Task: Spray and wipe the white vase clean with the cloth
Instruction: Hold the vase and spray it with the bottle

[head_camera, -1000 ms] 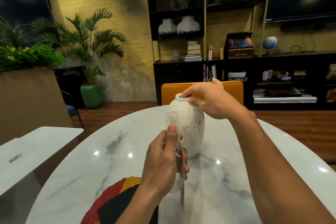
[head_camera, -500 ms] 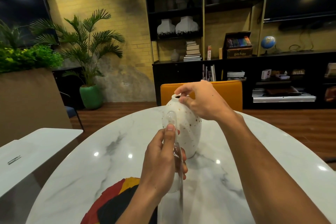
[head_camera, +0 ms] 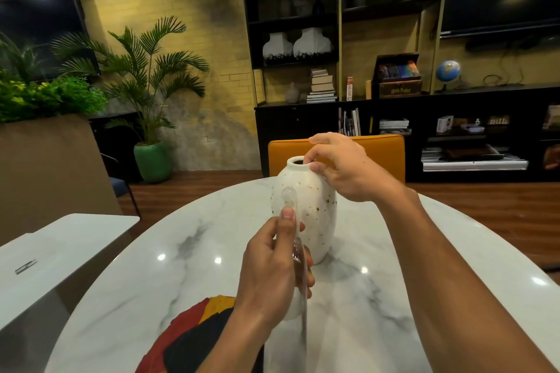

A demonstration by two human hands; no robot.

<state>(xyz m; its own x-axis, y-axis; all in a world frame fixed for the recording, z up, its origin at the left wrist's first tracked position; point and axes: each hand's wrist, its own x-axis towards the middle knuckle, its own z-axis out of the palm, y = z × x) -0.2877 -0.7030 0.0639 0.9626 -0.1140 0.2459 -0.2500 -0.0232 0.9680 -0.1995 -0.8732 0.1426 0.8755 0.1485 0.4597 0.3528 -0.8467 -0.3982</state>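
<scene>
The right hand (head_camera: 348, 169) reaches in from the right, its fingers (head_camera: 315, 157) pinching the rim of the white vase (head_camera: 315, 209), which stands upright on the marble desk (head_camera: 181, 251). The left hand (head_camera: 269, 266) is raised before the vase, wrapped around a clear spray bottle (head_camera: 298, 254), forefinger laid up along its head. The bottle's lower body is see-through and hard to trace. A red, yellow and black cloth (head_camera: 194, 333) lies at the near desk edge, cut off by the frame and the left forearm.
</scene>
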